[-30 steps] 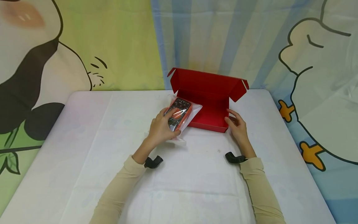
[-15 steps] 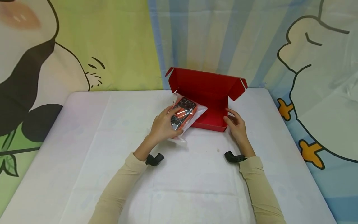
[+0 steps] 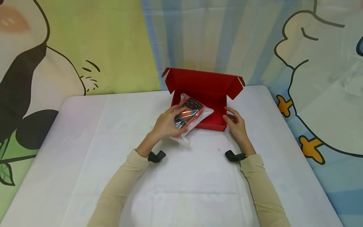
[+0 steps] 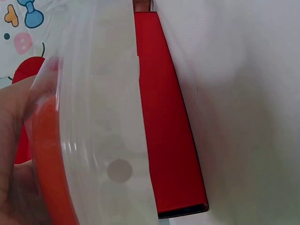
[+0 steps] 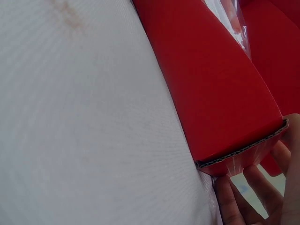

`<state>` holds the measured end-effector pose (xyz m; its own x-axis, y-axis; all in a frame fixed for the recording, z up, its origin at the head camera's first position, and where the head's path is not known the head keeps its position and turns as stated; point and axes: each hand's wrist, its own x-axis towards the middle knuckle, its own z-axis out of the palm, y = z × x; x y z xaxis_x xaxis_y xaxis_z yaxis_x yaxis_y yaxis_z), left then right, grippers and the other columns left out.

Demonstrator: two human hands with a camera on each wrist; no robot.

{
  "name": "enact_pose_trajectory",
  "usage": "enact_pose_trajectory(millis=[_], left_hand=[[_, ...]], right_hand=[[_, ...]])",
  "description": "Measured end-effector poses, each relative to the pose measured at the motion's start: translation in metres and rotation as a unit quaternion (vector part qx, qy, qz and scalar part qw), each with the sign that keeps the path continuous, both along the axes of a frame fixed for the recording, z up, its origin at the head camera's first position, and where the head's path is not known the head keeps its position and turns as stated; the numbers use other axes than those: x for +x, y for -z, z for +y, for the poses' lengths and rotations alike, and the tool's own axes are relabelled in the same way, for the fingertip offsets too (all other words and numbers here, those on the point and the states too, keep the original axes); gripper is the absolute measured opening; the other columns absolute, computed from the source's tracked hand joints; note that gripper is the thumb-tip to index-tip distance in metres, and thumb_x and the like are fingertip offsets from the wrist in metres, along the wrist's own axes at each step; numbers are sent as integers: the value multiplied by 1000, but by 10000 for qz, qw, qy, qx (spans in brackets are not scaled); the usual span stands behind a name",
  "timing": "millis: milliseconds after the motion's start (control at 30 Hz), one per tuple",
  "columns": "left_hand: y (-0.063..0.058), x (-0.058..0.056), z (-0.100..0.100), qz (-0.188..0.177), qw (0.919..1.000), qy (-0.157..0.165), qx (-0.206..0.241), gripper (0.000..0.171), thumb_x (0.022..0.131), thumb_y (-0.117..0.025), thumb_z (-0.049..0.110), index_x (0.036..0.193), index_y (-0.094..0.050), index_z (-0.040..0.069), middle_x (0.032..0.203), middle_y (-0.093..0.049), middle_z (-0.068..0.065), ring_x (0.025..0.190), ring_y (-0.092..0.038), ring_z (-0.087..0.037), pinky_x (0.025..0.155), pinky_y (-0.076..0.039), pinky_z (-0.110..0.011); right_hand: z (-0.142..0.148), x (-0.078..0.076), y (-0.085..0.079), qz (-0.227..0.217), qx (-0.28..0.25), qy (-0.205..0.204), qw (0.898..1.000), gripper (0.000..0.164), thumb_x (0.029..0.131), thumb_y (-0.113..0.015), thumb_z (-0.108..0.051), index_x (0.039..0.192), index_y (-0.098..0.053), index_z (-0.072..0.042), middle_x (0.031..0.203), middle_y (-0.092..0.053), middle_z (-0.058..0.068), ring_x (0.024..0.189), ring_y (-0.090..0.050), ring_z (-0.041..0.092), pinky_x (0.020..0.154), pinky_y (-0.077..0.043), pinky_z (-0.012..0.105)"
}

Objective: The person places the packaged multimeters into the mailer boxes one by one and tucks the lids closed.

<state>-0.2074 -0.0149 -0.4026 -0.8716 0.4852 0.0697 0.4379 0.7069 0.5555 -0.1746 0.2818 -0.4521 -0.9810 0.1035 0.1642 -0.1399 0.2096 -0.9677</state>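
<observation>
My left hand (image 3: 165, 124) grips a multimeter (image 3: 189, 112) with a black face and orange casing, sealed in a clear plastic bag (image 3: 206, 114). The multimeter hangs tilted over the left front part of an open red cardboard box (image 3: 202, 81), whose lid stands up at the back. In the left wrist view the orange side (image 4: 49, 154) shows through the bag, and the bag's flat edge overlaps the box's front wall (image 4: 166, 126). At the box's right end, my right hand (image 3: 238, 126) holds the side wall, with its fingertips (image 5: 225, 185) against the outside in the right wrist view.
The box stands on a white-covered table (image 3: 198, 189), near its back edge. Behind it hangs a cartoon-printed cloth (image 3: 113, 47). A black wrist camera (image 3: 157, 156) sits on the left wrist, another black camera (image 3: 234, 156) on the right.
My left hand has carried the bagged multimeter rightward, further over the box's opening. The right hand keeps its place at the box's right end. The head view has shifted slightly.
</observation>
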Motion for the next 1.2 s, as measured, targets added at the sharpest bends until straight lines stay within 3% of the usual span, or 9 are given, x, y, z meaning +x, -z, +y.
enact_pose_trajectory(millis=[200, 533, 867, 1200], left_hand=[[-3, -9, 4, -72, 9999, 103, -40, 75, 73, -81, 38, 141, -53, 22, 148, -42, -18, 126, -49, -35, 95, -48, -52], [-7, -26, 11, -251, 9983, 520, -47, 73, 76, -78, 40, 142, -52, 21, 149, -42, -15, 131, -41, -32, 101, -43, -51], [-4, -43, 15, -128, 9928, 1187, -32, 68, 77, -74, 41, 140, -54, 22, 141, -48, -11, 127, -43, -27, 97, -46, -47], [-2, -54, 20, -444, 9900, 1333, -105, 70, 80, -71, 43, 141, -54, 14, 140, -50, -14, 125, -47, -28, 99, -44, -47]], right_hand=[[0, -1, 0, 63, 39, -11, 10000, 43, 97, -56, -5, 138, -48, 5, 144, -44, 23, 123, -49, 40, 89, -45, 11], [2, -4, 0, 50, -39, 47, 10000, 43, 97, -57, -6, 138, -48, 5, 144, -45, 21, 120, -51, 30, 90, -45, 12], [3, -2, 2, 76, -145, 68, 9998, 43, 96, -58, -4, 137, -50, 5, 143, -47, 21, 120, -51, 36, 89, -45, 13], [2, -1, 6, 232, -234, -43, 9994, 44, 95, -59, -2, 136, -49, 7, 142, -47, 24, 119, -51, 39, 87, -46, 12]])
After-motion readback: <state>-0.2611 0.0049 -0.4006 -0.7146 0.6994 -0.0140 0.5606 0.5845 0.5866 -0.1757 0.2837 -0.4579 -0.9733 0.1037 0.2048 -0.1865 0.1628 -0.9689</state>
